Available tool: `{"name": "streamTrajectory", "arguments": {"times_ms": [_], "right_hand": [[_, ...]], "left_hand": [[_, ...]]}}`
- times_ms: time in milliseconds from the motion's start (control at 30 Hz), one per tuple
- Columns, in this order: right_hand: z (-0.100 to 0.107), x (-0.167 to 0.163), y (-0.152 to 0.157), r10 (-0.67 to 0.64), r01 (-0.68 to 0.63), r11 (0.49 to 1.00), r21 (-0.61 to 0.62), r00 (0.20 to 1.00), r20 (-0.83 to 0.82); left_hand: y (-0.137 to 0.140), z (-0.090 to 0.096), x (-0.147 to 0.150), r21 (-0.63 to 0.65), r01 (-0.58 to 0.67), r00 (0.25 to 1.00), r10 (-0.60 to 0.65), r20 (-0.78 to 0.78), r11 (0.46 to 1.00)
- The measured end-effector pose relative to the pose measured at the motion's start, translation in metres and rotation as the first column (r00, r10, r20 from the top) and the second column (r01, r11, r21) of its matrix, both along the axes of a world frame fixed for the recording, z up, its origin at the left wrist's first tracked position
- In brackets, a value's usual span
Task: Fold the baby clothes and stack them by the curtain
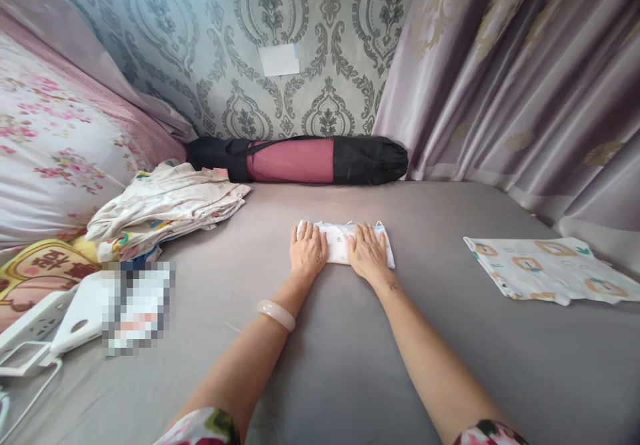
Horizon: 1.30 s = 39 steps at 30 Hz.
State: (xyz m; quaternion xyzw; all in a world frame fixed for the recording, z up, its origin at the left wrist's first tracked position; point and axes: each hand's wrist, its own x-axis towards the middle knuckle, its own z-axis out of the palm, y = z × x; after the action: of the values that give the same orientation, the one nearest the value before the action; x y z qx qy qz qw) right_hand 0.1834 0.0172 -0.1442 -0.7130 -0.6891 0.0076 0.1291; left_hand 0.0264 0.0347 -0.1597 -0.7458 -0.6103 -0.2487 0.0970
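Observation:
A small white folded cloth garment [339, 244] with faint prints lies flat on the grey bed sheet [340, 352]. Thin ties or loops stick out along its far edge. On its left part rests my left hand [309, 250], palm down with the fingers stretched forward. My right hand [369, 250] presses flat on the right part in the same way. Between the two hands a strip of the cloth shows; the rest of it is partly covered by them. A pale bangle [277, 315] circles my left wrist.
At right lies a folded printed cloth [555, 272]. Heaped clothes [175, 202] sit at left, above a yellow cushion [45, 272], a white power strip [37, 322] and a white device [90, 308]. A black and pink rolled bag [295, 160] lies along the wall, beside the curtain [500, 85].

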Motion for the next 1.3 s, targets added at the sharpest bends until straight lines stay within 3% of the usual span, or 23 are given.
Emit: {"name": "streamTrajectory", "arguments": {"times_ms": [100, 267, 433, 633, 800, 1033, 1167, 1300], "right_hand": [[0.001, 0.008, 0.001, -0.059, 0.059, 0.998, 0.019, 0.998, 0.031], [-0.005, 0.014, 0.001, -0.077, 0.08, 0.996, -0.037, 0.995, 0.065], [-0.005, 0.012, 0.001, -0.081, 0.085, 0.995, -0.055, 0.994, 0.077], [-0.002, 0.015, 0.003, -0.088, 0.093, 0.992, -0.081, 0.994, 0.066], [0.002, 0.025, 0.006, -0.173, 0.179, 0.98, -0.082, 0.982, 0.072], [0.0, 0.029, 0.006, -0.248, 0.255, 0.953, -0.165, 0.967, 0.058], [-0.002, 0.029, 0.005, -0.252, 0.256, 0.956, -0.144, 0.967, 0.047], [0.002, 0.023, 0.004, -0.194, 0.196, 0.98, -0.037, 0.979, 0.06]], "left_hand": [[0.001, -0.001, -0.001, 0.018, -0.039, 0.999, 0.039, 0.021, 0.999], [0.003, -0.001, -0.001, -0.12, -0.017, 1.0, 0.016, -0.014, 0.993], [0.003, 0.0, 0.0, -0.161, -0.019, 0.999, 0.015, -0.028, 0.987], [0.003, -0.004, -0.003, -0.073, -0.04, 0.999, 0.042, 0.032, 0.997], [0.001, -0.001, -0.005, -0.012, -0.14, 0.983, 0.141, 0.12, 0.99], [0.002, 0.002, -0.003, -0.179, -0.117, 0.993, 0.12, 0.006, 0.977], [0.003, 0.002, -0.003, -0.197, -0.122, 0.992, 0.123, -0.006, 0.973], [0.001, 0.001, -0.003, -0.081, -0.106, 0.993, 0.109, 0.036, 0.991]]}}
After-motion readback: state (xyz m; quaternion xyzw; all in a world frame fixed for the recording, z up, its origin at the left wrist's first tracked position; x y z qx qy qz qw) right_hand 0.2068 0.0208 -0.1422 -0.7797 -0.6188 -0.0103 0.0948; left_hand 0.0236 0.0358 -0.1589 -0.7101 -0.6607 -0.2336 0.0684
